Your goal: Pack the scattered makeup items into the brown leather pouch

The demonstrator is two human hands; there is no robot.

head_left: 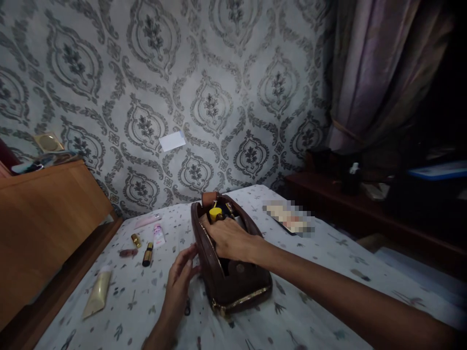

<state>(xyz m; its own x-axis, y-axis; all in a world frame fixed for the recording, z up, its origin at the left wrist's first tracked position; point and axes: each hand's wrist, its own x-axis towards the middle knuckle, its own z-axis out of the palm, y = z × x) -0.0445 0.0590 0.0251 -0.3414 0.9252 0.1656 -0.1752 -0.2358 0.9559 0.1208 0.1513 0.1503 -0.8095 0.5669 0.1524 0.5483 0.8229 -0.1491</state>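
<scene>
A dark brown handbag (241, 291) with a gold zipper lies on the bed, its top unzipped. Into that opening reaches my right hand (233, 238), whose fingertips are hidden inside. Close to those fingers, a yellow cap (215, 212) shows among dark items in the bag. My left hand (179, 277) rests at the bag's left side, fingers apart and the tips against or very near the leather; nothing is seen in it. Left of the bag lie a gold and black tube (148, 254), a small gold lipstick-like tube (135, 240) and a pink and white tube (158, 234).
A beige squeeze tube (98, 293) lies at the bed's left, near a wooden headboard (54, 209). Beyond the small tubes is a pale pink item (148, 220). A pixelated flat object (288, 217) lies right of the bag. A dark red shelf (328, 194) borders the bed.
</scene>
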